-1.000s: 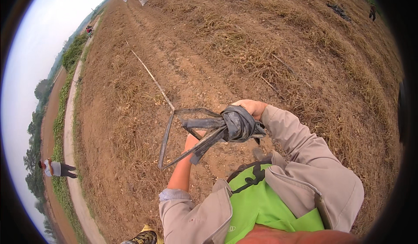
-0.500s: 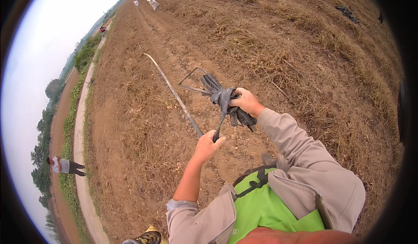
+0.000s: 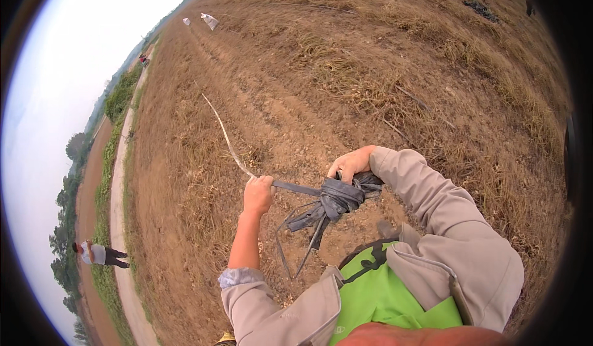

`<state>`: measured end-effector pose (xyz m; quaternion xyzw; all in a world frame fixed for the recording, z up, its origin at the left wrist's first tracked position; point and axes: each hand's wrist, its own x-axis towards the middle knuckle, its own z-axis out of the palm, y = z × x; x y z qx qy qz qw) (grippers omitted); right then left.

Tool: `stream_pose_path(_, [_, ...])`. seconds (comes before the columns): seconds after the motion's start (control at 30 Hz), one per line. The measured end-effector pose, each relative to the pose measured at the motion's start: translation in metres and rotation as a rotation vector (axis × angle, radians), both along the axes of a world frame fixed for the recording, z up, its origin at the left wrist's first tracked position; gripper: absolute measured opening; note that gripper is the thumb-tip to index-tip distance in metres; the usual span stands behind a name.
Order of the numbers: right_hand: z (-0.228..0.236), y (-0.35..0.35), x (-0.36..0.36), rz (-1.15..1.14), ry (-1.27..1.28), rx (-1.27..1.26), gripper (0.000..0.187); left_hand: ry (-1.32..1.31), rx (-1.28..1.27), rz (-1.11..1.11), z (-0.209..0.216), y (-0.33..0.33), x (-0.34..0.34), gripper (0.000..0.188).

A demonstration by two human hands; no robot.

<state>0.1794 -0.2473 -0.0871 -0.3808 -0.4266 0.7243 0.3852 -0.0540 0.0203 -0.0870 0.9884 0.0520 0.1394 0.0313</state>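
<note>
My right hand (image 3: 353,162) grips the top of a bundle of flat dark-grey drip irrigation tape (image 3: 338,199), its fingertips partly hidden behind the folds. Several turns wrap round the bundle's middle, and loose loops hang from its lower left side. My left hand (image 3: 258,194) is closed round the running length of the same tape. Between the two hands the tape is stretched nearly level. Beyond my left hand a long pale, dusty strip (image 3: 225,137) of it runs away over the soil.
Dry brown soil with withered plant rows (image 3: 333,62) surrounds me. White sacks (image 3: 210,21) stand far ahead. A dark heap (image 3: 480,10) lies at the far right. To the left, a person (image 3: 102,254) stands by a pale path (image 3: 121,222) with green plants beyond.
The bundle has turned over, its loose loop swinging from the upper left to below. My left hand has moved up and left, drawing the tape out from the bundle; my right hand has lowered slightly.
</note>
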Motion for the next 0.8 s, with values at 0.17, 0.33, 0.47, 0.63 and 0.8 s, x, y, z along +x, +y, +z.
stream_pose_path(0.17, [0.01, 0.029, -0.005, -0.45, -0.95, -0.035, 0.052, -0.038, 0.15, 0.142, 0.083, -0.047, 0.021, 0.024])
stream_pose_path(0.33, [0.014, 0.035, -0.021, -1.105, -0.494, 0.202, 0.044, -0.011, -0.567, 0.302, 0.061, -0.118, -0.001, 0.025])
stream_pose_path(0.47, [0.019, 0.019, -0.025, -0.965, 0.112, 0.481, 0.036, 0.118, -0.862, 0.122, 0.007, -0.127, -0.029, 0.021])
stream_pose_path(0.63, [0.023, -0.01, 0.003, -0.519, 0.448, 0.34, 0.047, 0.124, -0.459, 0.015, -0.063, -0.07, -0.025, 0.022])
stream_pose_path(0.8, [0.023, -0.002, 0.008, 0.109, -0.029, 0.028, 0.039, 0.192, -0.175, 0.17, -0.009, -0.01, 0.028, 0.023])
